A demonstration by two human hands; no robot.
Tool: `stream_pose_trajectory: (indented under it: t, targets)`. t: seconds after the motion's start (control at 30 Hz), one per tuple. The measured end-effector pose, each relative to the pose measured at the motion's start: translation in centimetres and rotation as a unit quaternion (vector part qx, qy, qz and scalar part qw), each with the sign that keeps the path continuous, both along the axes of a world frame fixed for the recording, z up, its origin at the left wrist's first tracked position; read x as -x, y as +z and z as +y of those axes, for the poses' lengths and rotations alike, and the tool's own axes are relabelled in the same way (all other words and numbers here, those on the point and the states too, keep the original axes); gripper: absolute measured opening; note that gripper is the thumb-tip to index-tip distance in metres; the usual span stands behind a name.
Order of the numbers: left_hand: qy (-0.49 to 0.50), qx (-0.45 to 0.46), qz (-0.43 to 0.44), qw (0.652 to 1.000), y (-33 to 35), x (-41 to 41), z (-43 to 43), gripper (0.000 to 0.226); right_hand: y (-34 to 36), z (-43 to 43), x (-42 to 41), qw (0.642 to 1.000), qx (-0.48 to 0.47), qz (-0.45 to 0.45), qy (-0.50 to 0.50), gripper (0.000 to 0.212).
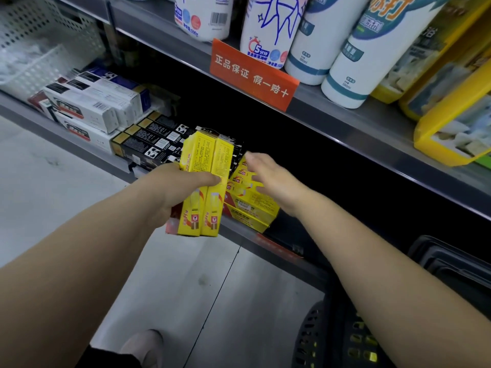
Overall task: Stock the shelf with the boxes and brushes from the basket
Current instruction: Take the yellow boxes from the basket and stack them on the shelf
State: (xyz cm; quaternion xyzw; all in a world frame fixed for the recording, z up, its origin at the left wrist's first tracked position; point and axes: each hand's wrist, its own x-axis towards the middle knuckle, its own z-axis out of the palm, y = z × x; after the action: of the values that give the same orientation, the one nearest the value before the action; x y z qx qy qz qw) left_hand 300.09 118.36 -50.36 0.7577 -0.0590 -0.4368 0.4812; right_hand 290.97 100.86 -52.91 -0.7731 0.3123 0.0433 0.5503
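Note:
My left hand (172, 192) grips a bundle of long yellow boxes (206, 166), held upright just in front of the lower shelf (281, 248). My right hand (271, 179) reaches over a stack of yellow boxes (252, 205) lying on that shelf, its fingers straight and touching the top of the stack. The dark basket (342, 338) sits on the floor at the bottom right, with yellow items showing through its holes.
Black boxes (151, 144) and white boxes (87, 104) lie to the left on the same shelf. An orange sign (252, 75) hangs on the upper shelf edge below white bottles (353, 62). Yellow packs (451, 102) are at right. My shoe (143, 346) stands on the pale floor.

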Motion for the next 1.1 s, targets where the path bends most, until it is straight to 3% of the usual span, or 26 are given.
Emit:
stream_pose_trajectory:
  t: [0.07, 0.13, 0.23, 0.3, 0.4, 0.47, 0.6, 0.73, 0.83, 1.0, 1.1]
  targets:
    - [-0.018, 0.017, 0.018, 1.0, 0.0, 0.3, -0.3, 0.046, 1.3, 0.2, 0.4, 0.98, -0.185, -0.077, -0.012, 0.054]
    - [-0.04, 0.045, 0.046, 0.997, 0.1, 0.7, -0.7, 0.034, 2.1, 0.4, 0.7, 0.961, -0.255, -0.101, 0.027, 0.054]
    - [-0.067, 0.071, 0.063, 0.993, 0.3, 1.3, -1.2, 0.031, 2.7, 0.0, 0.8, 0.961, -0.247, -0.098, 0.081, 0.058]
    - [-0.045, 0.077, 0.056, 0.994, 0.3, 1.4, -1.6, 0.032, 2.7, -1.0, 0.9, 0.966, -0.23, -0.092, 0.071, 0.049]
    - [0.05, 0.066, 0.01, 0.996, 0.0, 1.0, -1.7, 0.023, 2.0, -3.4, 1.3, 0.974, -0.185, -0.091, -0.09, 0.03]
    - [0.08, 0.051, -0.015, 0.995, -0.2, 0.7, -1.7, 0.025, 0.9, -5.1, 1.8, 0.958, -0.162, -0.088, -0.218, 0.038]
    - [0.057, 0.035, -0.018, 0.998, -0.4, 0.6, -1.8, 0.04, -1.7, -6.6, 2.3, 0.948, -0.099, -0.066, -0.294, 0.044]
    - [0.044, 0.016, -0.013, 0.999, -0.1, 0.8, -1.8, 0.069, -3.7, -6.6, 2.2, 0.965, -0.091, -0.009, -0.245, 0.043]
    - [0.051, 0.016, -0.022, 0.998, -0.2, 0.9, -2.0, 0.056, -5.2, -5.9, 1.9, 0.978, -0.07, 0.086, -0.175, 0.06]
    - [0.07, 0.008, -0.02, 0.997, -0.3, 0.8, -2.1, 0.093, -5.9, -5.5, 1.7, 0.978, 0.083, 0.194, -0.009, 0.078]
    - [0.074, 0.007, -0.021, 0.997, -0.2, 0.8, -2.1, 0.099, -5.3, -5.2, 1.4, 0.962, 0.142, 0.22, 0.084, 0.094]
